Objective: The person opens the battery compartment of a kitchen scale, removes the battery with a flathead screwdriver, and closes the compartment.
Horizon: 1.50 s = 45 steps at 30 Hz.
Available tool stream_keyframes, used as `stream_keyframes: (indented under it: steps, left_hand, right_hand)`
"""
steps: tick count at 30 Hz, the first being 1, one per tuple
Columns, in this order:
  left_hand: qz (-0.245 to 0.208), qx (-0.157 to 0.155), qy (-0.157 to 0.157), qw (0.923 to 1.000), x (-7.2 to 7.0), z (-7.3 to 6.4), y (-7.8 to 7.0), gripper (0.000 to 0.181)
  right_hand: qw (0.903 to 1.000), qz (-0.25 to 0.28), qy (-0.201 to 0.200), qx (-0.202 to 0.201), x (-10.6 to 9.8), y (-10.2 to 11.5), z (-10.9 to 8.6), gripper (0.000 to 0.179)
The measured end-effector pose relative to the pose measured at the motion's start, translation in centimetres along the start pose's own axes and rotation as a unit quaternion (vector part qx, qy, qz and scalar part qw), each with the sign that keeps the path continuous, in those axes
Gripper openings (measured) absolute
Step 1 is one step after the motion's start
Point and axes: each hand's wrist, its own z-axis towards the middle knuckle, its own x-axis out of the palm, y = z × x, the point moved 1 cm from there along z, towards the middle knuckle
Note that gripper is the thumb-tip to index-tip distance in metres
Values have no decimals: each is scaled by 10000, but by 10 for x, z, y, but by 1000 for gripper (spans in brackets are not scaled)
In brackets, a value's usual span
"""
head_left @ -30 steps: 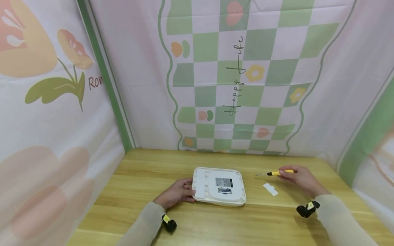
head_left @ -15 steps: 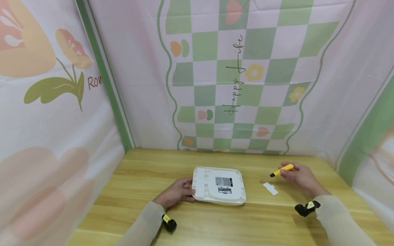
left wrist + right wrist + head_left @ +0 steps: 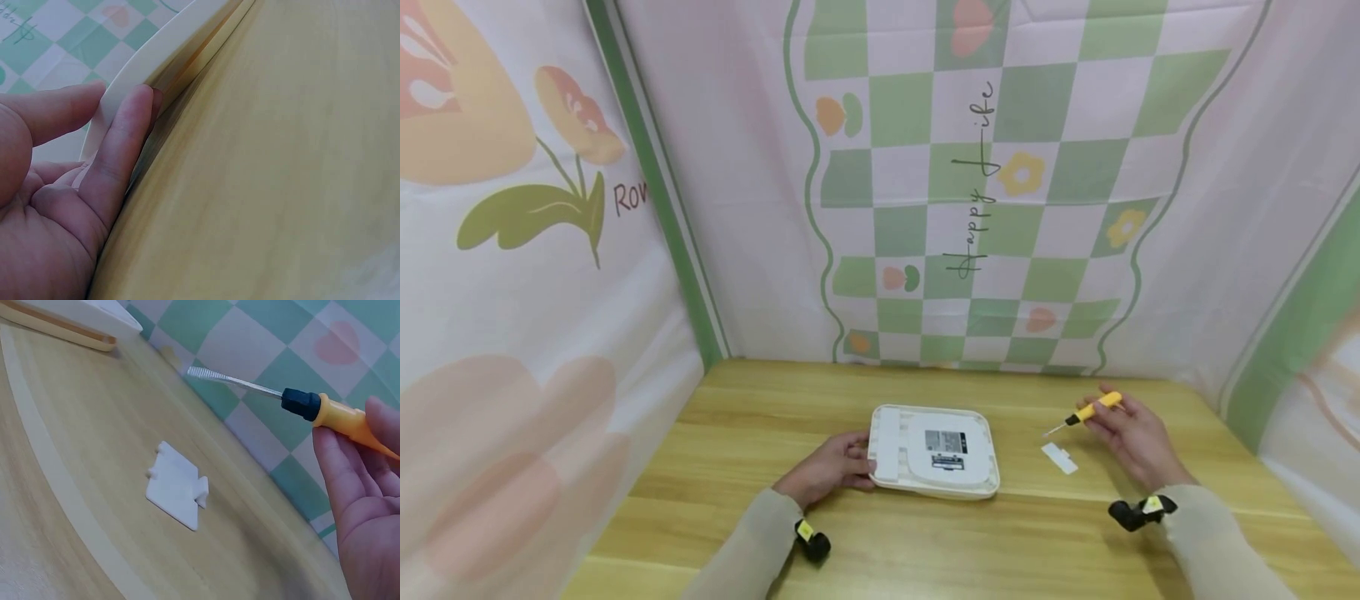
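**Probably between two small jobs**

The left fingers (image 3: 128, 137) pinch the near edge of a white box (image 3: 891, 446), which lies bottom side up on the bench (image 3: 805, 392). So the box is right at those fingers. The right fingers (image 3: 340, 469) hold the yellow handle of a screwdriver (image 3: 303, 404). Its silver tip sticks out ahead of them, up in the air and touching nothing.

Past the left fingers, in the box, is a little open hole (image 3: 947, 463). It looks like there are batteries inside, but they are too small for me to be sure. Just below the tip that the right fingers aim, a small white lid (image 3: 175, 487) lies loose. It has little tabs, and I think it fits that hole.

My guess is that the lid part is done and the hole is the job now. The next move calls for a steady box under the left fingers. The right fingers would need to bring the tip across to the hole, gently, so it doesn't slip and scratch.
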Motion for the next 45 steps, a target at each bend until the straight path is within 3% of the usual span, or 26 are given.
stream_keyframes:
  steps: [11,22,30,34,45]
  left_hand:
    - [-54,17,106,9999,1,-1,0,66]
    - [-28,4,40,10000,0,-1,-2,66]
    - [-93,5,126,9999,0,0,1,66]
    - [-79,11,139,9999,0,0,0,65]
    - [-7,-24,81,10000,1,-1,-1,65]
  right_hand:
    - [9980,77,-547,-304,15,-6,-4,26]
    - [9969,182,-579,-496,29,-15,-9,27]
    - [9953,-262,-832,-426,34,-19,-12,18]
    - [9958,-146,-850,-323,33,-21,-11,17]
    - [9975,-311,-623,-120,33,-20,-9,25]
